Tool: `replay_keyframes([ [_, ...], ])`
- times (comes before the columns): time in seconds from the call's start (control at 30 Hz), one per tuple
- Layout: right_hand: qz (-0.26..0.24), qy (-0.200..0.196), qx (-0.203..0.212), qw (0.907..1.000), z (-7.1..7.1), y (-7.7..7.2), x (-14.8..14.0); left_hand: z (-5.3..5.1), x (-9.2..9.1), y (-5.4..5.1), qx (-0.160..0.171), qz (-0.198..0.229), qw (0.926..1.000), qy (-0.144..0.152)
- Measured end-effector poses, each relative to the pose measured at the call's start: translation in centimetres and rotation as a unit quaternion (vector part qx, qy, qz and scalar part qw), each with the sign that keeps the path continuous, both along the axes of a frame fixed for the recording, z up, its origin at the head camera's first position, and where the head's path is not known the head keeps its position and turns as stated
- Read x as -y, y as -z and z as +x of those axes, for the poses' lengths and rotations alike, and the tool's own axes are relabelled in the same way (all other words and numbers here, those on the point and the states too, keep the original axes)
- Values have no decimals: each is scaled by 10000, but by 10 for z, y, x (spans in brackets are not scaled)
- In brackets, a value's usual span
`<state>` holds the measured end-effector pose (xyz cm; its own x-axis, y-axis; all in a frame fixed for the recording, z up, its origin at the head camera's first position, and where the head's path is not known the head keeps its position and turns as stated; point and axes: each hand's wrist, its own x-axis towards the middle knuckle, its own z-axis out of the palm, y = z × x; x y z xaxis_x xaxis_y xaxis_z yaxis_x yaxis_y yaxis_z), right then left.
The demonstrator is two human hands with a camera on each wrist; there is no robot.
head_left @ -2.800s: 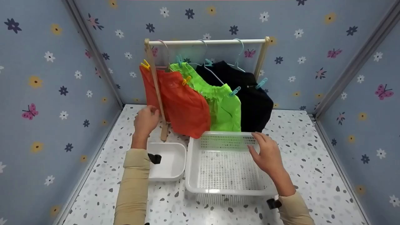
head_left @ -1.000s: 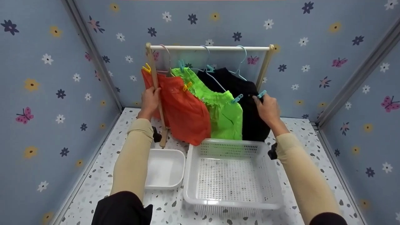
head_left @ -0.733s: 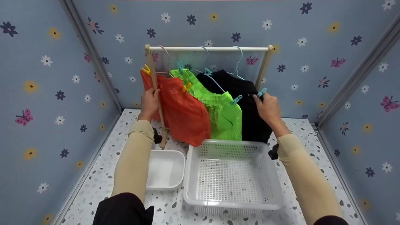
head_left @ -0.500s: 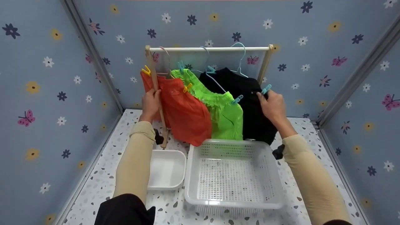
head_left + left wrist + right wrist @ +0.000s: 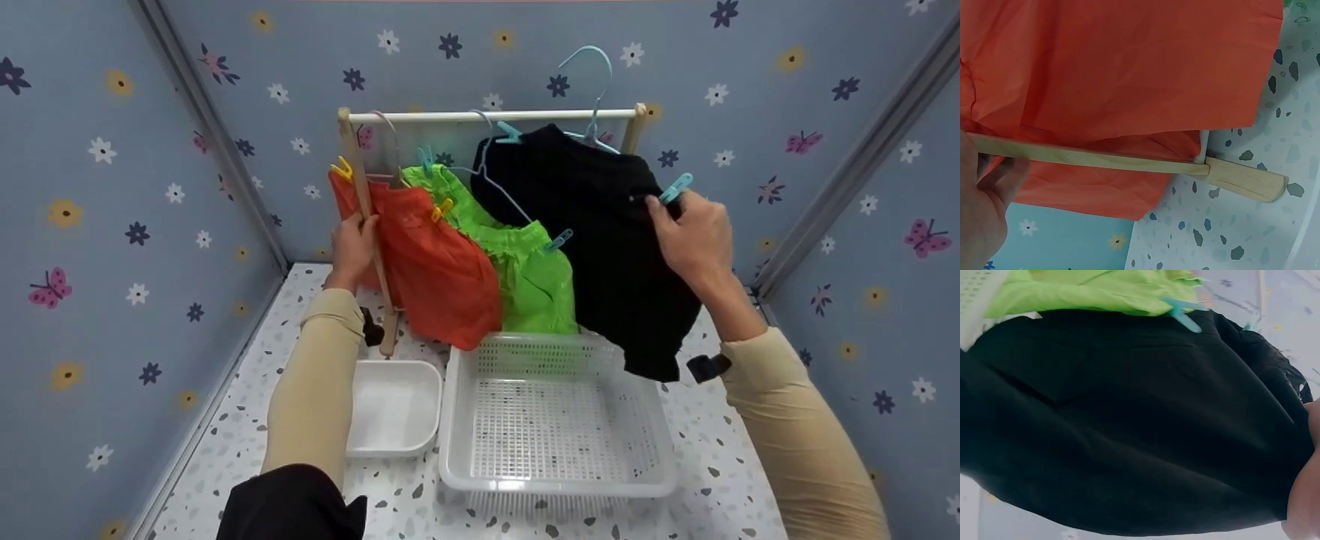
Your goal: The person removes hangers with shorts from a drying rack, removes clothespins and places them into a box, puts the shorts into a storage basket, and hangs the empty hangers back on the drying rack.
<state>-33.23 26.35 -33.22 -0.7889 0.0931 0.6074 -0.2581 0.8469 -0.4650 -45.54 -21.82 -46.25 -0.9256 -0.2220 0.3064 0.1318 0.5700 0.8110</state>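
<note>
My left hand point(image 5: 352, 247) grips the left wooden post point(image 5: 375, 251) of the rack beside the red garment point(image 5: 442, 277); the left wrist view shows fingers round that post point(image 5: 1089, 158). My right hand point(image 5: 697, 236) pinches the waistband corner of the black garment point(image 5: 607, 240) near a blue clip point(image 5: 677, 186). The light blue hanger point(image 5: 609, 71) of the black garment has its hook above the rack's bar point(image 5: 525, 116), off it. Between red and black hangs the green garment point(image 5: 525, 262). In the right wrist view the black cloth point(image 5: 1129, 410) fills the picture.
A white perforated basket point(image 5: 555, 487) stands in front of the rack, with the black garment's lower end over its back right corner. To its left is a small white tray point(image 5: 394, 452). Patterned walls point(image 5: 150, 300) stand at the back and both sides.
My right hand rose from the basket to the black garment's corner, then moved up and right with it. Its hanger left the bar. My left hand moved up and took hold of the post.
</note>
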Motion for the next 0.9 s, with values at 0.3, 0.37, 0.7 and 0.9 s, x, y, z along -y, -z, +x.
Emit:
replay_keyframes([
  [0.3,-191,72,-531,9984,53,-39,-17,5,0,-5,103,76,9999,81],
  [0.37,-242,169,-661,9974,64,-47,-24,5,-1,-6,74,26,9999,103],
  [0.7,-476,216,-1334,9897,112,-66,-56,4,1,-10,33,-115,9999,33],
  [0.9,-356,50,-1401,9895,138,-70,-65,8,9,-10,288,-8,9994,165],
])
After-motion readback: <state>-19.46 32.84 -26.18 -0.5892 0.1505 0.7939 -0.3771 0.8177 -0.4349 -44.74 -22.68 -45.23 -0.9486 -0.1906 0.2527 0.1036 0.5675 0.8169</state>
